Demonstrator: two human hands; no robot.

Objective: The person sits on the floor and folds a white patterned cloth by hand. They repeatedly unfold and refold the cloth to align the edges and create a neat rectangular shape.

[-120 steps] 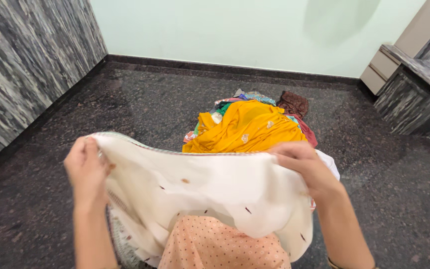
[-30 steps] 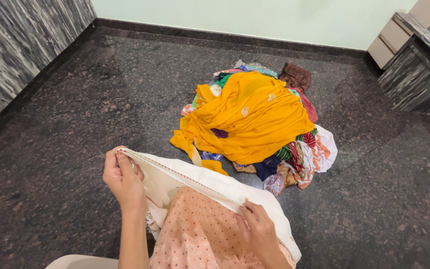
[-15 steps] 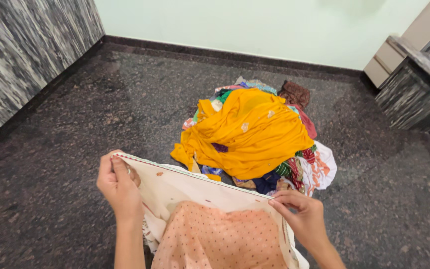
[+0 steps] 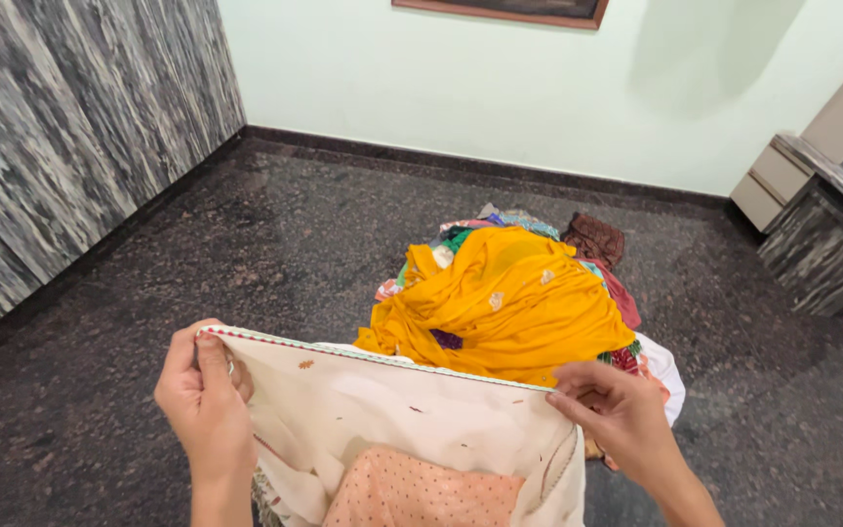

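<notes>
A cream cloth point(image 4: 412, 415) with small dark and orange specks and a trimmed top edge is stretched between my two hands. My left hand point(image 4: 205, 402) pinches its left corner, and my right hand point(image 4: 620, 415) pinches the right end of the same edge. The cloth hangs down in front of a peach dotted fabric point(image 4: 402, 493) low in the view. Behind it on the floor lies a heap of clothes point(image 4: 529, 293) topped by a bright yellow garment point(image 4: 504, 307).
The dark speckled stone floor point(image 4: 275, 244) runs to a pale green wall point(image 4: 500, 88) at the back. A grey streaked stone wall point(image 4: 60, 146) stands on the left. A dark stone counter point(image 4: 836, 239) and a beige cabinet point(image 4: 778, 181) are at the far right.
Both hands have lifted the cloth's edge higher and pulled it wider and taut. The view has tilted up, showing more of the back wall.
</notes>
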